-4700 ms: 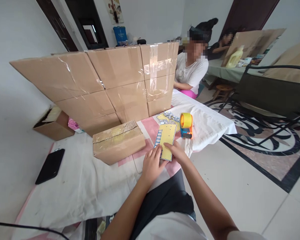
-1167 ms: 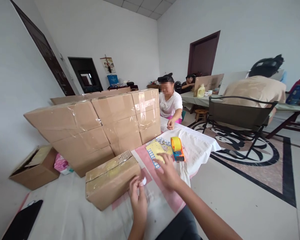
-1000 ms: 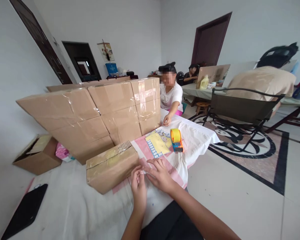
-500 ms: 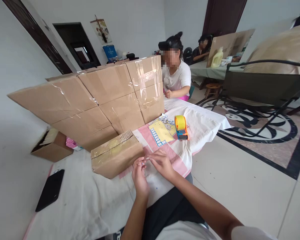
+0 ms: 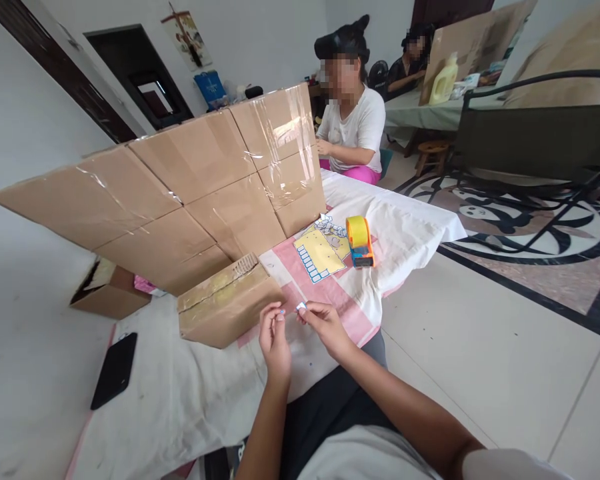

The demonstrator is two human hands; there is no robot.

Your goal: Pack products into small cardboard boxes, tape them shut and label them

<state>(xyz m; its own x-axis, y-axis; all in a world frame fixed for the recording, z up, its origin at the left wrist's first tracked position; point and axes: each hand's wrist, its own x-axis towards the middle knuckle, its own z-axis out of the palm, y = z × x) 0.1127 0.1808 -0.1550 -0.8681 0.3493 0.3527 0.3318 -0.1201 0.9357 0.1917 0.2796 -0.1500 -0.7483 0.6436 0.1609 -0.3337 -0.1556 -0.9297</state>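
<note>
My right hand (image 5: 329, 328) pinches a small white piece with a blue edge (image 5: 301, 307) between thumb and fingertips. Just left of it, my left hand (image 5: 275, 343) is closed in a pinch, with a tiny blue-and-white bit (image 5: 281, 312) showing at its fingertips. The hands are apart, above the table's near edge. Beyond them lies a flat yellow cut-out picture (image 5: 325, 252) with a row of blue-outlined white blocks. An orange and blue tape dispenser with a wide yellow roll (image 5: 359, 239) stands at its right.
A small taped carton (image 5: 233, 310) sits left of my hands, before a wall of stacked cardboard boxes (image 5: 220, 180). A black phone-like slab (image 5: 115, 371) and an open carton (image 5: 113, 293) are at far left. A person (image 5: 353, 110) sits across the cloth-covered table (image 5: 175, 400).
My hands have drawn apart, and the small blue-edged piece now shows in my right fingertips. The camera view has tilted and shifted slightly.
</note>
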